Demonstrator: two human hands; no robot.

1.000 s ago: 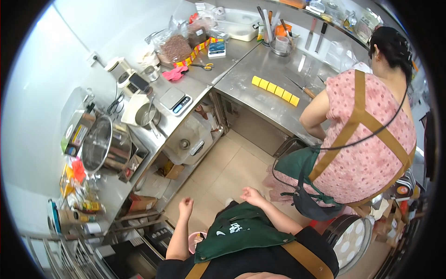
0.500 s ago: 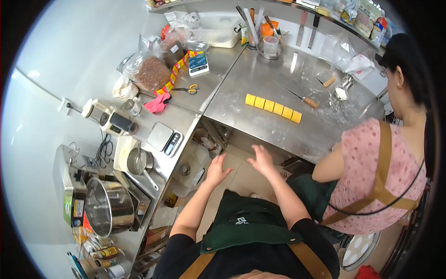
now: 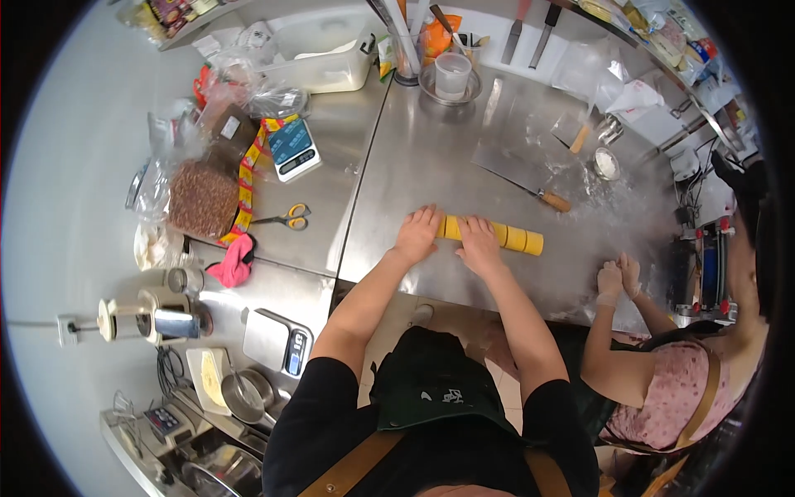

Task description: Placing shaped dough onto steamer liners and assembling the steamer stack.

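A row of yellow dough pieces (image 3: 522, 240), cut from one log and lying side by side, is on the steel table. Against its left end rests my left hand (image 3: 417, 235), palm down, fingers extended and slightly apart. My right hand (image 3: 479, 246) lies across the middle of the row, its fingers stretched over the pieces to their far side and hiding part of them. Beyond the row lies a broad blade with a wooden handle (image 3: 555, 200). A small scraper (image 3: 573, 137) and a metal cup of white flour (image 3: 607, 164) are farther right, amid scattered flour.
A co-worker's gloved hands (image 3: 609, 282) are at the table's right edge. To the left are yellow-handled scissors (image 3: 296, 217), a pink cloth (image 3: 235, 261), two digital scales (image 3: 267, 338) and bagged ingredients (image 3: 203, 199). A metal bowl with a plastic cup (image 3: 452, 76) stands at the back.
Both my hands have moved forward from above the floor onto the yellow dough pieces. My view has shifted closer to the table. The co-worker's gloved hands have come into sight.
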